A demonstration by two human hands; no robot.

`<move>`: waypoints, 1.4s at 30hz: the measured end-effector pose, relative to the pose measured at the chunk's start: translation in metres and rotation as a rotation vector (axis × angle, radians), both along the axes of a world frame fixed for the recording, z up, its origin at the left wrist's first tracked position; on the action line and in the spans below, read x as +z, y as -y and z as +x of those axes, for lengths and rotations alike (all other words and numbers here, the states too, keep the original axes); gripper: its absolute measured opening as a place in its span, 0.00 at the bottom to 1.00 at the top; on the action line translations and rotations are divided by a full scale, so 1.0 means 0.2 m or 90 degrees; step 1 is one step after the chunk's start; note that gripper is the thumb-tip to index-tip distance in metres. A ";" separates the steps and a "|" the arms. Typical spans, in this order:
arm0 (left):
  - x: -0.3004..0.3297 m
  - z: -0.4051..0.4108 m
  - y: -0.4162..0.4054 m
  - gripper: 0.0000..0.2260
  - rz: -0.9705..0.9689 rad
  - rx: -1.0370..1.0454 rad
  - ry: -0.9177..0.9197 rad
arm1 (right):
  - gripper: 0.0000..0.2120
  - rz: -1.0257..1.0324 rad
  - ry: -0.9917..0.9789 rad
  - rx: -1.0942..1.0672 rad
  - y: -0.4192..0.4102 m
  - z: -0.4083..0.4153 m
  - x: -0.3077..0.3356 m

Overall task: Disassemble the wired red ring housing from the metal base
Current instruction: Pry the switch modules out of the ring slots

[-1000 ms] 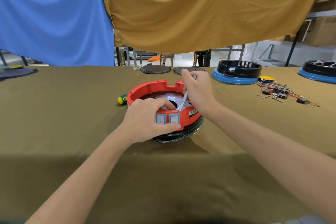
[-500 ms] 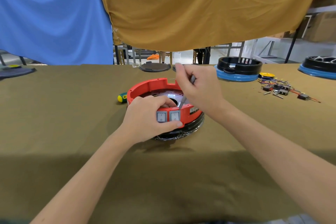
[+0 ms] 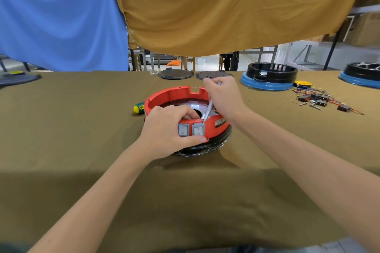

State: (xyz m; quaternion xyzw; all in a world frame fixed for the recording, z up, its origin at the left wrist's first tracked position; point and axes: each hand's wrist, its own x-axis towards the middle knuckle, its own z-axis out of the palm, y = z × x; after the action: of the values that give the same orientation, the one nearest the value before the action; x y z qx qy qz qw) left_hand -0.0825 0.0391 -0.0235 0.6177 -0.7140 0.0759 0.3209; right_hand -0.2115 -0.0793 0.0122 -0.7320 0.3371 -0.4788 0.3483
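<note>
One round red plastic ring housing [image 3: 170, 96] sits mid-table on a dark base [image 3: 205, 149], bearing two grey rocker switches [image 3: 191, 129]. The left hand [image 3: 166, 133] grips its near wall, fingers curled inside and thumb beneath the switches. The right hand [image 3: 223, 96] pinches one slim silver screwdriver [image 3: 207, 112], tip down inside the near rim.

screwdriver [image 3: 139, 108] mostly hidden behind red ring housing [image 3: 170, 94], label [image 3: 221, 123] unreadable

Two bare forearms reach toward twelve o'clock; left hand [image 3: 166, 129] curled in a grip, right hand [image 3: 223, 96] pinching.
</note>
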 end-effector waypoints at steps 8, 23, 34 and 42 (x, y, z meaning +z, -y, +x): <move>-0.01 0.01 0.00 0.25 0.003 -0.008 0.002 | 0.20 0.030 -0.128 0.032 0.03 0.02 0.03; -0.01 0.01 0.00 0.30 -0.010 0.022 0.021 | 0.26 -0.311 -0.022 0.108 -0.14 0.06 0.07; 0.00 0.01 -0.01 0.26 -0.010 0.020 -0.002 | 0.23 -0.194 -0.309 0.225 -0.09 0.19 0.17; 0.01 0.01 -0.01 0.30 0.005 0.017 -0.005 | 0.24 -0.220 -0.238 0.200 -0.07 0.16 0.15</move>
State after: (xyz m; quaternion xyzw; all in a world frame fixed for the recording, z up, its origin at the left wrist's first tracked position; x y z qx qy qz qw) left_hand -0.0814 0.0408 -0.0211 0.6288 -0.7046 0.0746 0.3202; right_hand -0.1787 -0.0649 0.0416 -0.8991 0.1917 -0.3260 0.2204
